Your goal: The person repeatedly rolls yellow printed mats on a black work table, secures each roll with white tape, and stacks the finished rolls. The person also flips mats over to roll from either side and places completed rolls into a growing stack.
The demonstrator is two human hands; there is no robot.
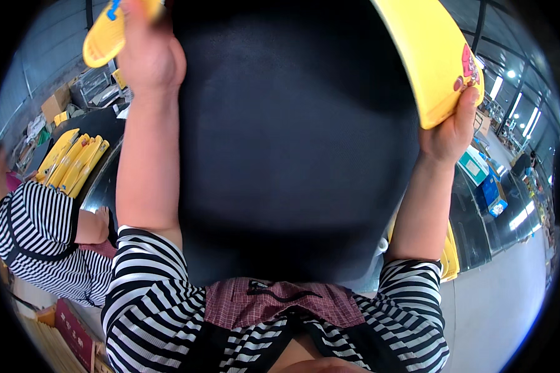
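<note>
Two hands [149,59] [445,133] (bare) hold yellow pieces [106,40] [426,56]

Strip lights [531,122] glare at right, streaking the glossy bench [473,224]; the centre is dim, the left hand [149,59] blurred, edges bending toward the black rim.

We wear a short-sleeved shirt [249,346] in narrow black and white stripes. Its left sleeve [150,264] and right sleeve [410,286] end near the elbows, leaving our forearms [147,155] and hands [445,138] bare. Across our chest lies a maroon checked cloth [236,309] with a small dark marking and a thin black curving line. Plain black bands [206,349] run down the shirt front.
</note>
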